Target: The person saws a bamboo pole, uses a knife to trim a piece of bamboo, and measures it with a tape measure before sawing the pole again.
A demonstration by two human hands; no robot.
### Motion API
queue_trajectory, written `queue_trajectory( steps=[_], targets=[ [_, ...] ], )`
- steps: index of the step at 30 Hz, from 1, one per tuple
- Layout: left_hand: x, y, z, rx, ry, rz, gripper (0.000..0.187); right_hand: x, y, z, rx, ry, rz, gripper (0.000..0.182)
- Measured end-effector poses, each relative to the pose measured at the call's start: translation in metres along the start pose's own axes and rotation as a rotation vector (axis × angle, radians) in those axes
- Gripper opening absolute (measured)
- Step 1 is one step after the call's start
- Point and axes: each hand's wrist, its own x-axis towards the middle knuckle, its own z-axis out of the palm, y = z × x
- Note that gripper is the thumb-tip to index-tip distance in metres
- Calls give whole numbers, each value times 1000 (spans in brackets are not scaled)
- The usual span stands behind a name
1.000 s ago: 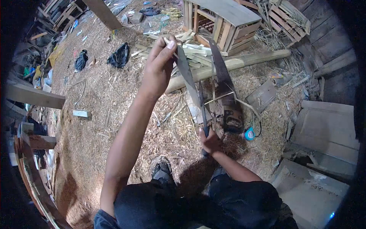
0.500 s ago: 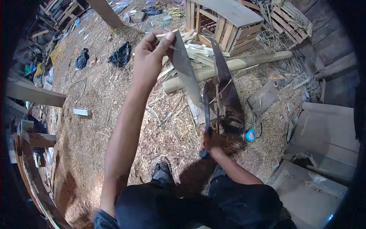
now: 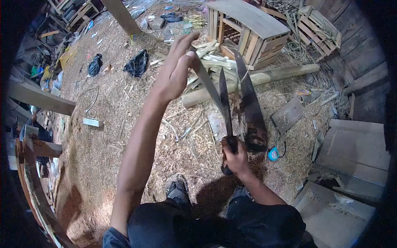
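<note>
My left hand (image 3: 174,76) holds a thin wooden slat (image 3: 209,87) by its upper end, thumb against it and fingers stretched along the far side. The slat slants down to the right, seen nearly edge-on. In my right hand (image 3: 236,159) is a large knife (image 3: 224,97), its dark handle in my fist and the pointed blade upward. The blade overlaps the slat's lower end in this view. Just right of the knife, a rusty handsaw (image 3: 251,105) leans with its handle low. A blue tape measure (image 3: 273,154) lies near the saw handle.
A round log (image 3: 285,74) lies across the shavings, with split wood strips (image 3: 215,62) behind it. A slatted wooden crate (image 3: 264,41) stands farther back. Boards (image 3: 351,144) lie at the right, and a post (image 3: 122,18) rises at upper left.
The slat has turned from showing its broad face to nearly edge-on, and my left fingers have straightened. My right hand has raised the knife, its tip now higher up beside the slat.
</note>
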Motion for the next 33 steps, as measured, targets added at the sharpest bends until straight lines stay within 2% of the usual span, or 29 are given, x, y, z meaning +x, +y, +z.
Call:
queue_trajectory(
  steps=[1, 3, 6, 8, 11, 12, 15, 19, 20, 22, 28, 33],
  targets=[
    [1, 6, -3, -44, -105, -97, 51, -2, -13, -2, 0, 0, 1, 26],
    [0, 2, -3, -47, -104, -107, 53, -4, -42, -5, 244, -63, 136, 24],
    [3, 6, -8, -87, -114, -126, 52, -5, -60, -5, 388, -50, 141, 21],
    [3, 10, -9, -120, -124, -132, 50, -3, -60, -10, 375, -92, 129, 17],
    [5, 12, 3, -96, 95, -159, 44, -4, -64, -13, 372, -108, 79, 18],
    [4, 14, 7, -97, 96, -163, 44, -6, -70, -12, 364, -69, 48, 17],
    [6, 18, 14, 184, 145, -45, 35, -4, -67, -13, 337, -29, -53, 16],
    [10, 24, 16, 258, 86, 106, 31, 2, -70, -14, 222, 25, -238, 17],
    [11, 24, 17, 254, 87, 108, 31, 2, -76, -16, 220, 29, -239, 17],
    [12, 28, 17, 203, 38, 69, 28, -2, -108, -20, 332, -46, -86, 22],
    [10, 47, 21, 263, 38, 81, 24, -4, -144, -23, 385, -133, -186, 29],
    [12, 44, 23, 225, 36, 84, 23, -1, -133, -16, 267, -117, -170, 28]
  ],
)
